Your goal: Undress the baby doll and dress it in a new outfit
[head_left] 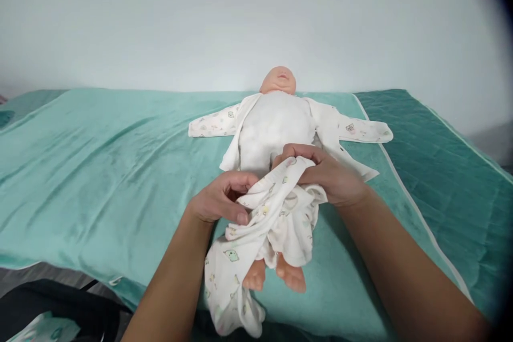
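Observation:
A baby doll [276,123] lies on its back on a teal blanket [100,171], head toward the wall. An open white printed top [352,131] is spread under it, sleeves out to both sides. White printed baby pants [256,230] are bunched around the doll's legs, and its bare feet [276,275] stick out below. My left hand [220,197] is closed, pinching the left side of the pants' waistband. Gripping the right side of the waistband near the doll's hip is my right hand [328,176], also closed.
The blanket covers a wide table that meets a pale wall at the back. A darker green quilted cover [449,171] lies on the right. The table's front edge runs low at the left, with dark floor and a patterned packet [44,328] below it.

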Available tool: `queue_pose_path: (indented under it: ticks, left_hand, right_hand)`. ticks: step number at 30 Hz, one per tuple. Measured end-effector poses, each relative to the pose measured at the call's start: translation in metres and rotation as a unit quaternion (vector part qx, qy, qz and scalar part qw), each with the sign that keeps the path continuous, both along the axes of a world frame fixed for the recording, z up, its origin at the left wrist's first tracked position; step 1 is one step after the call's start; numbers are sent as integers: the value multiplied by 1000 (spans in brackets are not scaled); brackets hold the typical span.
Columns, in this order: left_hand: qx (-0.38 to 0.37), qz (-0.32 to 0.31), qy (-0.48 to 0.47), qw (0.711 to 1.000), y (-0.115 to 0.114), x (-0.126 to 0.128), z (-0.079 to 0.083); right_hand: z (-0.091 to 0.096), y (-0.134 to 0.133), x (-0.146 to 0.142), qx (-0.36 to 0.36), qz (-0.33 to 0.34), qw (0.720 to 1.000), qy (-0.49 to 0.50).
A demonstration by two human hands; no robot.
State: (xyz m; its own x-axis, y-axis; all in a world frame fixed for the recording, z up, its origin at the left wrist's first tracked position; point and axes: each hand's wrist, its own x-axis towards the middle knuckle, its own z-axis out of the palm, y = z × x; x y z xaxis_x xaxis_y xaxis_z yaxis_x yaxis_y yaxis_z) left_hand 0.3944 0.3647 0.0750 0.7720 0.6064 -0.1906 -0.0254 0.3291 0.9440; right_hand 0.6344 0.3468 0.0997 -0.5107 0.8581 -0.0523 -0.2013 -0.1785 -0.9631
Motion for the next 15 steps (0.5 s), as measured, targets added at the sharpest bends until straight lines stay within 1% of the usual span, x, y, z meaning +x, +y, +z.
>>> queue_pose_path:
  ticks: [2,4,7,9,10,12,15]
  left_hand:
    - [-2,39,2,999,-2,3,1]
    - [-13,92,-6,996,-5,8,2]
    - [-33,158,-21,987,-7,15,2]
    - [-33,187,-35,981,-6,17,1]
    - [-28,192,-45,980,-4,17,0]
    - [-12,167,-58,984,-2,15,1]
    - [5,72,-30,997,-1,12,5]
  right_hand:
    - [1,1,0,-22,-8,1000,17]
    - [0,3,1,-35,-12,998,43]
    - [0,3,-1,-42,-27,996,72]
    - [1,1,-6,-42,-51,995,76]
    - [2,-1,-9,-42,-68,994,77]
    - [2,-3,-17,-43,-107,990,80]
    - [1,-5,-25,-45,-161,982,83]
